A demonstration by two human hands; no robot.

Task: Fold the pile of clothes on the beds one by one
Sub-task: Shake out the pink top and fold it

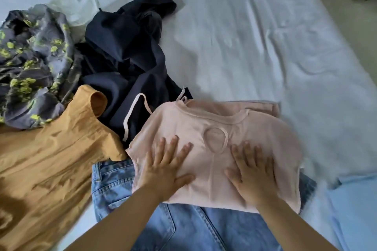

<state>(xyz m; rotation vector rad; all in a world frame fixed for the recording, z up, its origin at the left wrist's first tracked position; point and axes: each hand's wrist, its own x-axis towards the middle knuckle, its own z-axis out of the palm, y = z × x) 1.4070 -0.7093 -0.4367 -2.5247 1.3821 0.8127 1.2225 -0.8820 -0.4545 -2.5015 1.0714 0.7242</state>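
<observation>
Fingers (173, 146) of both your hands lie straight and spread, gripping nothing. Your left hand (163, 171) and right hand (253, 177) press palm-down, side by side, on the folded pink top (204, 128). That top rests on the blue jeans (183, 224), which stick out beneath it toward you. Left of the pink top lies the mustard garment (51, 159); just beyond it sits the crumpled navy garment (126, 57) with a white drawstring (130, 114), and farther left the grey floral cloth (30, 57). Everything lies on the pale bed sheet (255, 36).
</observation>
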